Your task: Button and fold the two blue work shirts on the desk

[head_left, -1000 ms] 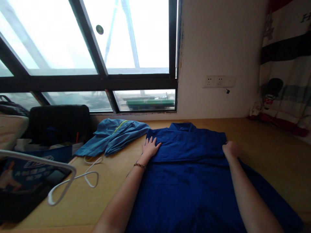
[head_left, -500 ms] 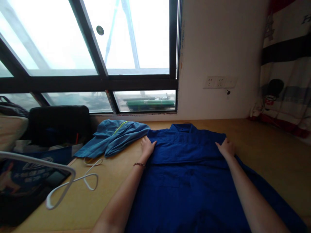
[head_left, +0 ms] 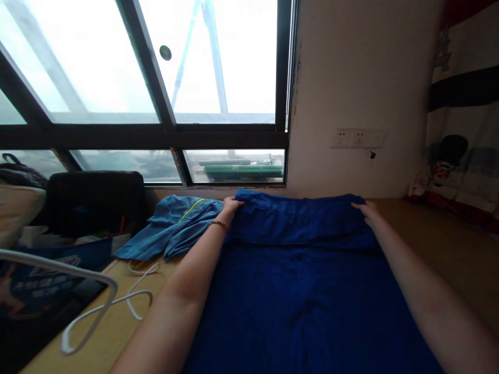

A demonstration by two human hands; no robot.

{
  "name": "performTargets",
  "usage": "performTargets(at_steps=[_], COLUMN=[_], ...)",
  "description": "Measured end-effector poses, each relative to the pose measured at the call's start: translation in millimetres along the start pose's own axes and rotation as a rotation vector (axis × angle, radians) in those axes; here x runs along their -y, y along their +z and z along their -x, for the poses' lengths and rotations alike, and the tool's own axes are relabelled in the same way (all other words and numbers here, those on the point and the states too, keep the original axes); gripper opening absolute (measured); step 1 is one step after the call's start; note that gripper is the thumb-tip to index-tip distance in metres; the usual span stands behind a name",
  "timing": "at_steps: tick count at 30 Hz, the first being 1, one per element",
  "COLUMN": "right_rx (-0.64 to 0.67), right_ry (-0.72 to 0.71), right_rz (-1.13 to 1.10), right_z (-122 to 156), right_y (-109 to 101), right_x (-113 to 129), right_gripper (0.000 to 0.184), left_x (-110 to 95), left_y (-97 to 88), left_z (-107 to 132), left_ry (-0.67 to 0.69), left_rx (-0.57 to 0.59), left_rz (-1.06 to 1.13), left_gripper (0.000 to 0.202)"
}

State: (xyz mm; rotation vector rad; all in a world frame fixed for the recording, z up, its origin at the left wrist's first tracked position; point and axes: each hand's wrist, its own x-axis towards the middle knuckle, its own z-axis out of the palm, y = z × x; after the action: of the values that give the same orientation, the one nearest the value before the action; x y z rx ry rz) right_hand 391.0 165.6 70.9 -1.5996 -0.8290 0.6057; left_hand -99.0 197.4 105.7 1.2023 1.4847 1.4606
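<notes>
A dark blue shirt (head_left: pixel 307 301) lies spread over the wooden tabletop, its far part raised along a line between my hands. My left hand (head_left: pixel 232 204) pinches the far left corner of the cloth, with a beaded bracelet (head_left: pixel 219 225) on that wrist. At the far right corner, my right hand (head_left: pixel 367 211) is closed on the fabric. The collar does not show now. Beside my left hand lies a crumpled lighter blue garment (head_left: pixel 175 223) with a yellow-green stripe.
A white cable (head_left: pixel 93 322) loops over the tabletop (head_left: pixel 117 332) at the left. Beyond it stand a black chair back (head_left: pixel 95 200) and a printed blue bag (head_left: pixel 62 280). The window and wall, with a socket panel (head_left: pixel 358 138), close off the back; a curtain (head_left: pixel 463 119) hangs at right.
Both hands have moved away from me and up, lifting the shirt's shoulder end. The collar, visible before, is now out of sight. The view has shifted slightly.
</notes>
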Motion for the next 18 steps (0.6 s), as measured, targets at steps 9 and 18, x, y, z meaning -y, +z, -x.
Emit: performTargets(at_steps=[9,18], right_rx=[0.104,0.259], right_ry=[-0.337,-0.184], right_rz=[-0.526,-0.153], right_z=[-9,140], right_y=[-12,-141], right_x=[103,-34], right_gripper=[0.032,0.051], left_x=[-78,17], left_y=[-24.6,-121.4], left_z=[-12,187], left_ry=[0.278,0.019], left_rx=[-0.001,0.011], left_rz=[0.493,0.183], left_gripper=[0.043,0.042])
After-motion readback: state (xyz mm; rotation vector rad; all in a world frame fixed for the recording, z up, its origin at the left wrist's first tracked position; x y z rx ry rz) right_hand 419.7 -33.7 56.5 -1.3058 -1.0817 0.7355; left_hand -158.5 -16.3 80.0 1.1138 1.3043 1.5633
